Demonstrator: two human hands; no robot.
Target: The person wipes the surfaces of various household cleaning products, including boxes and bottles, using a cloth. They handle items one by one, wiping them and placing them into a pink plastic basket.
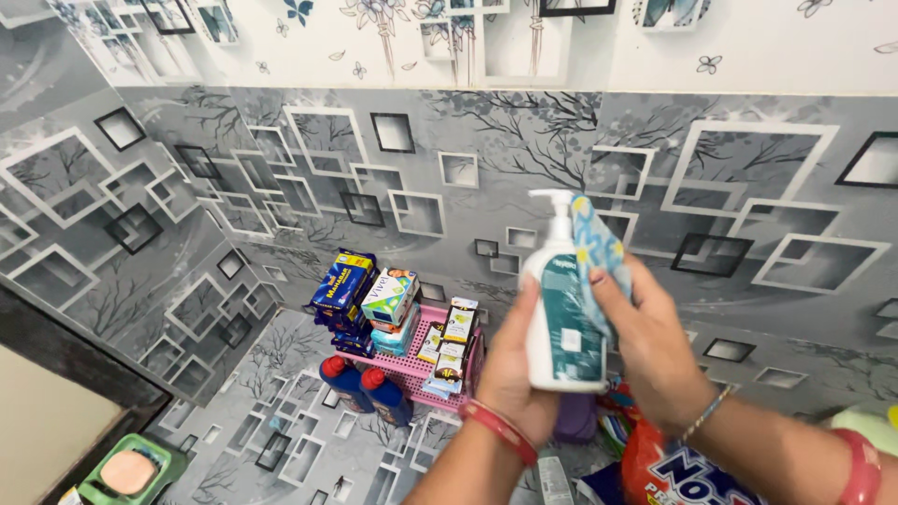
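The left hand (510, 374) grasps a white plastic pump bottle (561, 309) upright to steady it, while the right hand (655, 351) presses a blue patterned cloth (599, 257) against its side, wiping.

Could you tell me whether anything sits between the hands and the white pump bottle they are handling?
Only the blue patterned cloth: the right hand presses it against the side of the pump bottle. The left hand grips the bottle directly, nothing between.
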